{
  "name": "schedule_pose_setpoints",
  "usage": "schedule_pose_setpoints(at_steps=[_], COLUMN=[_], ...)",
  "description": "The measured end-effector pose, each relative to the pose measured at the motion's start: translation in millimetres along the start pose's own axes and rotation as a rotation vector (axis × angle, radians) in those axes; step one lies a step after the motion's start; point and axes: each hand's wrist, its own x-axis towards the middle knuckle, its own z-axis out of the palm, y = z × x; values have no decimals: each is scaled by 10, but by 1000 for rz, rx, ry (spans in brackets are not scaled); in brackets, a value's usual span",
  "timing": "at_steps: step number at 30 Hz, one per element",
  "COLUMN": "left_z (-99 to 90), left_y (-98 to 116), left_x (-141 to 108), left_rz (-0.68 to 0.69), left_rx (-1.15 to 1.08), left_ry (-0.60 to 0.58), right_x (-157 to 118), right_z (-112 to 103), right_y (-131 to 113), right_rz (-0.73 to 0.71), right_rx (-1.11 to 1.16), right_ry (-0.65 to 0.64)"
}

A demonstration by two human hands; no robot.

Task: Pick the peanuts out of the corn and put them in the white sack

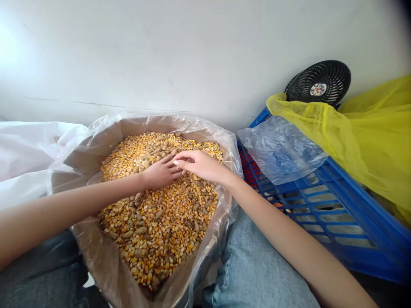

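Note:
My left hand (161, 173) lies palm down over the corn kernels (167, 214) in a bag-lined container (93, 252), its fingers stretched out and a little apart. Just right of it, my right hand (201, 165) overlaps the left fingertips. Its thumb and forefinger come together in a pinch; whatever may be between them is too small or hidden to make out. Unshelled peanuts (160, 149) form a small heap beyond my hands. More peanuts (141, 231) are scattered through the yellow kernels on the near side, some of them dark.
Clear plastic (234, 158) rises around the container's rim, between my knees. To the right stands a blue crate (340, 214) with a clear bag (285, 145), yellow mesh (379, 137) and a black basket (321, 83). White sacking (28, 149) lies left. A white wall (180, 60) is behind.

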Motion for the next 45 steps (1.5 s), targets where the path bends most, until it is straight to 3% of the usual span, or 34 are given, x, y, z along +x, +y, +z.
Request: schedule_pose_setpoints(at_steps=[3, 5, 8, 10, 12, 14, 16, 20, 23, 27, 38, 42, 45], left_z=[-202, -291, -233, -86, 64, 156, 174, 117, 108, 140, 194, 44, 20], left_y=[-354, -509, -607, -607, -580, -543, -499, -405, -366, -375, -403, -506, -591], left_x=[-152, -291, -523, -641, -693, -679, -625, -519, -476, -435, -420, -460, -500], left_rz=[-60, -226, -550, -654, -667, -685, -655, -514, -544, -597, -635, -768, -899], left_rx=[-137, -221, -327, -379, -382, -357, -336, -284, -253, -283, -259, -234, -206], left_ry=[100, 222, 356, 300, 200, 193, 217, 199, 243, 205, 203, 316, 384], right_x=[30, 67, 150, 210, 258, 293, 320, 402, 512, 674, 648, 617, 610], right_z=[-25, -19, 77, 198, 331, 437, 498, 532, 559, 621, 642, 557, 500], right_y=[55, 131, 310, 437, 532, 578, 579, 538, 527, 547, 626, 568, 545], right_rz=[15, 41, 98, 120, 138, 160, 165, 73, 41, -3, 13, 34, 29], right_rx=[-21, -59, -192, -328, -464, -574, -652, -742, -741, -734, -793, -776, -760], right_ry=[101, 180, 339, 400, 323, 187, 136, 172, 192, 293, 191, 184, 301])
